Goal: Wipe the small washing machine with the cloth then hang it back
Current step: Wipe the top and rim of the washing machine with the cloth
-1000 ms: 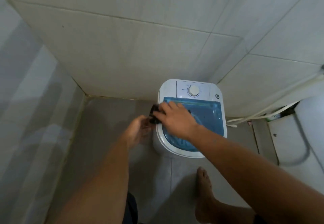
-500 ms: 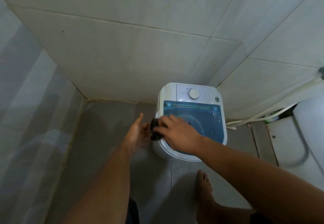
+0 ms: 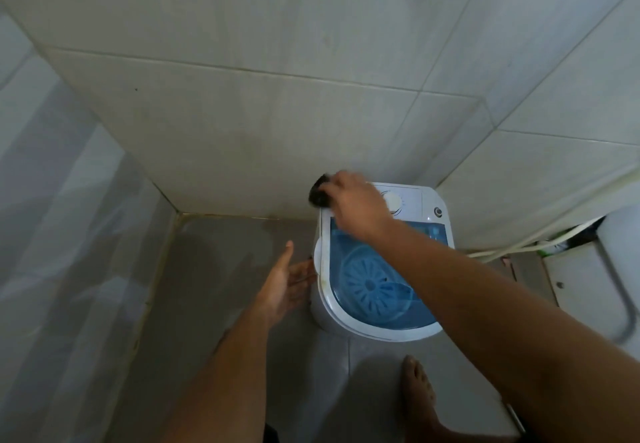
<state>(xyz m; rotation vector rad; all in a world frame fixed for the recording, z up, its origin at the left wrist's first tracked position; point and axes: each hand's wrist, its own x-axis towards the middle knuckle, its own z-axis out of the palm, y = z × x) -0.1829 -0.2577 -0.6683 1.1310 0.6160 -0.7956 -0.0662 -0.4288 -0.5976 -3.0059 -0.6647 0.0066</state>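
A small white washing machine (image 3: 429, 333) with a clear blue lid (image 3: 377, 286) stands on the floor in the corner of a tiled room. My right hand (image 3: 356, 203) is closed on a dark bunched cloth (image 3: 320, 193) and presses it on the machine's back left corner, beside the white dial (image 3: 393, 202). My left hand (image 3: 282, 286) is flat, fingers apart, against the machine's left side and holds nothing.
Tiled walls close in behind and to the left. A white hose (image 3: 519, 245) runs along the right wall to a white fixture with a grey pipe (image 3: 620, 311). My bare foot (image 3: 417, 387) stands on the grey floor in front of the machine.
My right hand has carried the cloth from the machine's left front edge up to its back left corner. My left hand has let go of the cloth and spread flat beside the machine.
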